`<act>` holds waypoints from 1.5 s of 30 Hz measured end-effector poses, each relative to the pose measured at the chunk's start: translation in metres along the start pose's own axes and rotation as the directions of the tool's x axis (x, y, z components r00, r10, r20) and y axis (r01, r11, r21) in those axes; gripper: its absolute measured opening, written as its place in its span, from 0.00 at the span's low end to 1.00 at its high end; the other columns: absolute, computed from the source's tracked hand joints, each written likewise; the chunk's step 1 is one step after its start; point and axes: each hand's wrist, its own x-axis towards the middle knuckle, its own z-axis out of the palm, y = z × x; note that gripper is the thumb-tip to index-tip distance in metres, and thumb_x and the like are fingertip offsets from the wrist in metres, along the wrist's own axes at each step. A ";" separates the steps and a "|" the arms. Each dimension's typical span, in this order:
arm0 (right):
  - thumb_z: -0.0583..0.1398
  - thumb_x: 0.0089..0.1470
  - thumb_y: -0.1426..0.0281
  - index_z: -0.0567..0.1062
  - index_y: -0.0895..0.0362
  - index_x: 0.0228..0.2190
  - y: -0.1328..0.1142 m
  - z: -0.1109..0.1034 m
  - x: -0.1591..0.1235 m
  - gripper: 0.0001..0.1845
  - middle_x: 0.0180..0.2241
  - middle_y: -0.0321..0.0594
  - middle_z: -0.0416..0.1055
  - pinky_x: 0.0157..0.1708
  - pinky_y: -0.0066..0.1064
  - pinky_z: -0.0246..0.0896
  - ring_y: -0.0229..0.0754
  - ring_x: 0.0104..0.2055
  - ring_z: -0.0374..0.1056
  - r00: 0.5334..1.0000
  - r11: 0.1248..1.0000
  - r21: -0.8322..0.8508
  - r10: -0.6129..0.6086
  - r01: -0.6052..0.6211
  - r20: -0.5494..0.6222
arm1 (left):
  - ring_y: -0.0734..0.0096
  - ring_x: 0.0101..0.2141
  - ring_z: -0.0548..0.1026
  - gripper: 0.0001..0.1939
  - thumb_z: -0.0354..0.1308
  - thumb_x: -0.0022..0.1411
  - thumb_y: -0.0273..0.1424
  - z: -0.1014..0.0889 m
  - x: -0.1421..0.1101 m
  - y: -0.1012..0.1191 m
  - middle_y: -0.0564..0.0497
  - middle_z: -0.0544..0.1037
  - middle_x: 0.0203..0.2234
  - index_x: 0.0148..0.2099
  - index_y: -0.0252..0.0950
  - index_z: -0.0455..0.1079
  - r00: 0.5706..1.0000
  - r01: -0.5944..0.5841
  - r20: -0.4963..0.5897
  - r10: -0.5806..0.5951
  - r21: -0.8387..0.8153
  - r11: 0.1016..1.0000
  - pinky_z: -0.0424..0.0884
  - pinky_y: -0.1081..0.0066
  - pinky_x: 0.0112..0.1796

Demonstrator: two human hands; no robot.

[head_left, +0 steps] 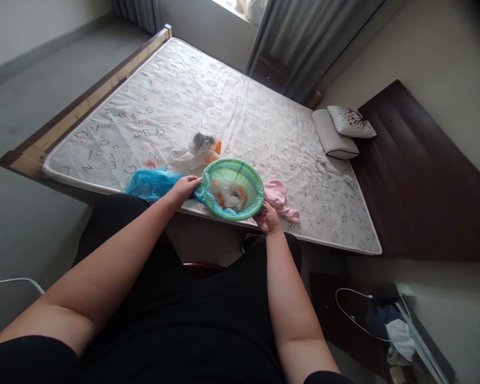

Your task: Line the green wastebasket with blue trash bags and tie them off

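Note:
A round green basket (pixel 257 178) sits at the near edge of the mattress, tilted toward me. A blue plastic bag (pixel 154 183) hangs over its left rim and spreads out on the mattress to the left. Inside the basket lies a crumpled white and orange plastic bag (pixel 230 194). My left hand (pixel 187 188) pinches the blue bag beside the basket's left rim. My right hand (pixel 269 218) is closed on the basket's lower right rim. Close to that hand lies a pink cloth (pixel 278 196).
On the letter-printed mattress (pixel 244 114), a clear plastic bag (pixel 198 154) with dark and orange contents lies behind the basket. Pillows (pixel 336 136) rest by the dark headboard (pixel 420 181). A nightstand (pixel 332 304) with cables stands at right.

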 end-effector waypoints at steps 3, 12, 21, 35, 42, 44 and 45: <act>0.68 0.51 0.69 0.70 0.51 0.34 0.000 0.000 0.001 0.12 0.26 0.27 0.74 0.29 0.29 0.74 0.36 0.27 0.73 0.997 0.998 0.061 0.013 -0.009 -0.075 | 0.70 0.29 0.72 0.18 0.72 0.48 0.42 -0.003 0.005 0.000 0.51 0.76 0.27 0.36 0.36 0.76 0.991 -0.083 -0.111 0.079 -0.026 0.996 0.70 0.72 0.30; 0.63 0.54 0.67 0.69 0.51 0.33 -0.011 0.018 0.004 0.07 0.30 0.33 0.73 0.38 0.34 0.72 0.40 0.34 0.72 0.888 0.940 -0.215 -0.325 0.266 -0.324 | 0.61 0.36 0.75 0.12 0.65 0.59 0.40 0.016 -0.017 0.021 0.48 0.77 0.33 0.38 0.37 0.73 0.924 -0.348 -0.084 0.373 0.217 0.912 0.72 0.66 0.42; 0.53 0.61 0.78 0.71 0.55 0.35 -0.021 0.053 -0.011 0.09 0.45 0.57 0.71 0.61 0.57 0.56 0.60 0.56 0.63 0.723 0.124 -0.967 -0.687 0.224 0.080 | 0.38 0.49 0.75 0.09 0.60 0.63 0.28 0.042 -0.037 0.017 0.37 0.75 0.35 0.29 0.40 0.66 0.848 -0.410 0.170 0.502 0.811 0.418 0.67 0.52 0.51; 0.66 0.56 0.65 0.69 0.51 0.31 -0.031 0.025 -0.010 0.09 0.28 0.33 0.70 0.27 0.28 0.65 0.38 0.29 0.68 0.938 0.921 -0.382 -0.195 0.075 -0.288 | 0.66 0.29 0.78 0.03 0.58 0.67 0.28 0.020 -0.019 0.033 0.48 0.77 0.27 0.39 0.36 0.72 0.990 0.111 -0.045 -0.131 -0.306 0.945 0.76 0.68 0.33; 0.66 0.53 0.64 0.65 0.50 0.32 -0.029 0.001 -0.016 0.14 0.24 0.27 0.67 0.20 0.24 0.60 0.34 0.23 0.67 0.953 0.955 -0.294 -0.046 -0.047 -0.300 | 0.61 0.38 0.83 0.06 0.59 0.69 0.30 0.014 -0.029 0.032 0.43 0.82 0.37 0.42 0.34 0.75 0.975 0.151 0.213 -0.060 -0.441 0.885 0.82 0.62 0.39; 0.66 0.53 0.65 0.66 0.50 0.32 -0.026 -0.003 -0.012 0.13 0.25 0.27 0.67 0.22 0.24 0.61 0.35 0.25 0.66 0.919 0.936 -0.351 -0.170 0.038 -0.355 | 0.57 0.39 0.83 0.08 0.64 0.65 0.32 0.017 -0.033 0.031 0.43 0.82 0.39 0.45 0.35 0.75 0.963 0.147 0.268 -0.034 -0.415 0.898 0.82 0.57 0.39; 0.66 0.52 0.65 0.66 0.50 0.32 -0.025 -0.006 -0.009 0.13 0.25 0.27 0.67 0.23 0.24 0.61 0.35 0.26 0.65 0.911 0.928 -0.363 -0.219 0.084 -0.350 | 0.56 0.39 0.83 0.10 0.67 0.63 0.32 0.018 -0.035 0.032 0.44 0.82 0.39 0.46 0.36 0.75 0.960 0.141 0.279 -0.021 -0.416 0.898 0.82 0.56 0.39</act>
